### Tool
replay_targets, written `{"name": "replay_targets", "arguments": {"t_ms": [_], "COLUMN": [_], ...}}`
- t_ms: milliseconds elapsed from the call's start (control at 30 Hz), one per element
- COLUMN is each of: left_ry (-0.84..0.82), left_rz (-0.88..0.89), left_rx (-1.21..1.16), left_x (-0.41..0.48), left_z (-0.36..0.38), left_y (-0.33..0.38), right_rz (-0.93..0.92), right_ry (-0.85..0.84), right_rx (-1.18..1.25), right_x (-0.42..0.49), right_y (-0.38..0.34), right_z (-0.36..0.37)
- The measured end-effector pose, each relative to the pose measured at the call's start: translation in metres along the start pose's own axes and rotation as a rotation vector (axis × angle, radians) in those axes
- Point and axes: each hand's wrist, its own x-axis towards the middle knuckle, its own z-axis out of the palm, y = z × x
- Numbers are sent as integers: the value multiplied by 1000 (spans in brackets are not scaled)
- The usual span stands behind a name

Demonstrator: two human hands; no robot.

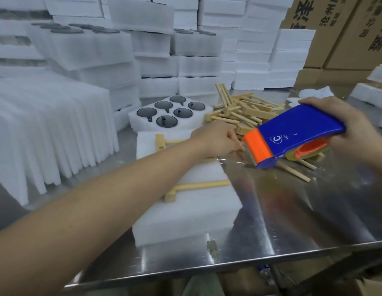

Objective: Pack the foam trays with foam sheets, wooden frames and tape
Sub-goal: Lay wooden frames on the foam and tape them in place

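Stacks of white foam (143,39) fill the upper left and top of the frame. Below them a steel worktop (292,210) carries a foam tray (196,216) at centre. A wooden frame (198,185) lies on the tray, and a loose frame pile (243,110) sits above. At right, the right hand (346,129) has its grip wrapped round a blue-and-orange tape dispenser (292,129). The left hand (215,137) bunches its fingers at the dispenser's mouth; I cannot tell what its grip holds.

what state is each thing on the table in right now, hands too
tape dispenser, held tilted in right hand, orange end down near the table
left hand, fingers curled at dispenser mouth, what they pinch unclear
near foam tray, covered, two wooden frames on top
far foam tray, uncovered, six dark round parts seated
wooden frame pile, loose heap
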Motion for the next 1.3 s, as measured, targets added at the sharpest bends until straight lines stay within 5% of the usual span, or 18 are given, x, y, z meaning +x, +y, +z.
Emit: {"name": "replay_targets", "arguments": {"t_ms": [600, 1067, 1300], "left_ry": [222, 250, 219], "left_rz": [258, 195, 165], "left_rx": [46, -17, 37], "left_x": [-14, -19, -15], "left_z": [2, -2, 3], "left_y": [1, 4, 5], "right_rz": [-329, -316, -263], "right_ry": [92, 87, 111], "right_rx": [-470, -617, -658], "right_x": [-3, 1, 16], "right_y": [-41, -75, -34], "right_z": [-15, -3, -18]}}
